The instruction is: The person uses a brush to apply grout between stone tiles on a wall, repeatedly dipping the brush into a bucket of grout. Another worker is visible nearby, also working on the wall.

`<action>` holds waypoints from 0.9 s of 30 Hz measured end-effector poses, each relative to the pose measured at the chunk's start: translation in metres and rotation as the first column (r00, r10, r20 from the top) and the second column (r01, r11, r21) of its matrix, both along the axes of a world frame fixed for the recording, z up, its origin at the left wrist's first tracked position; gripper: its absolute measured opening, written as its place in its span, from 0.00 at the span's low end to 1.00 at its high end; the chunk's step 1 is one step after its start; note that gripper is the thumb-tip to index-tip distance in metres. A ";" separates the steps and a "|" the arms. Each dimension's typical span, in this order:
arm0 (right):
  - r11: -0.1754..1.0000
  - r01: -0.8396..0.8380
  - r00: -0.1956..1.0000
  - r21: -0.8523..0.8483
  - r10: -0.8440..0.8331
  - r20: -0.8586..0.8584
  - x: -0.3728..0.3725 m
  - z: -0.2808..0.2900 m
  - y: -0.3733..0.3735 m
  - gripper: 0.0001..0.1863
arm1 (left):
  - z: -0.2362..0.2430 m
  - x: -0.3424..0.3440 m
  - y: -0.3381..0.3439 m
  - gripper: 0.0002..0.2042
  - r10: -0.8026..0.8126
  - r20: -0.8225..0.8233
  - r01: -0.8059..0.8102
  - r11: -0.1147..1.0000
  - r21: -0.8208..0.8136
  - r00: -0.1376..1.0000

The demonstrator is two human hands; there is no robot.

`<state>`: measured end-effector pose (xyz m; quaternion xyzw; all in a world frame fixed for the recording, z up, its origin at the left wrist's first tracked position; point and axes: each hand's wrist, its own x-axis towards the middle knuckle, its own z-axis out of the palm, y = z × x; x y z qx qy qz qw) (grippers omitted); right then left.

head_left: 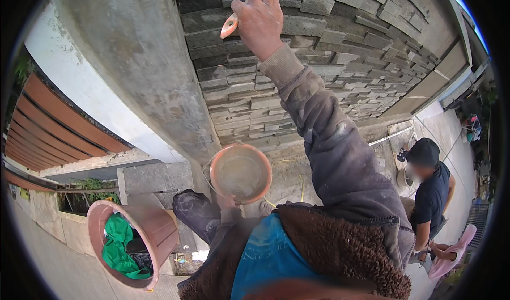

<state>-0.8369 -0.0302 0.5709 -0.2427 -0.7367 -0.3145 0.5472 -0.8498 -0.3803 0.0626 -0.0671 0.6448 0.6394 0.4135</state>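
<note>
My right hand point(261, 21) is raised against the stacked-stone wall point(340, 39), closed round a paintbrush point(228, 27). The brush's orange handle end, with a hole in it, sticks out on the left, and its pale bristles show at the top edge of the view. Low in front of me, an orange-rimmed bucket point(269, 167) holds cloudy greyish liquid. My left hand point(227, 200) grips the bucket's near rim; its fingers are partly hidden.
A smooth concrete pillar point(143, 55) borders the stone wall. At lower left stands a large brownish-pink bin point(159, 231) with green cloth point(118, 247) inside. To the right, a person point(433, 193) in a dark cap sits low by another bucket point(404, 178).
</note>
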 end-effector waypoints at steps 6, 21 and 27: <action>0.998 0.058 0.992 -0.006 -0.057 0.115 0.005 -0.006 0.001 0.03 | 0.004 -0.002 0.004 0.23 -0.062 -0.012 0.061 0.996 -0.067 0.998; 0.166 0.119 0.810 -0.979 0.553 0.192 0.122 -0.348 -0.157 0.17 | 0.024 0.006 0.019 0.26 -0.037 -0.054 0.044 0.990 0.134 0.998; -0.053 0.351 0.862 -0.935 0.409 0.301 0.121 -0.415 -0.183 0.21 | 0.035 0.008 0.012 0.28 -0.141 -0.132 0.136 0.990 -0.048 0.981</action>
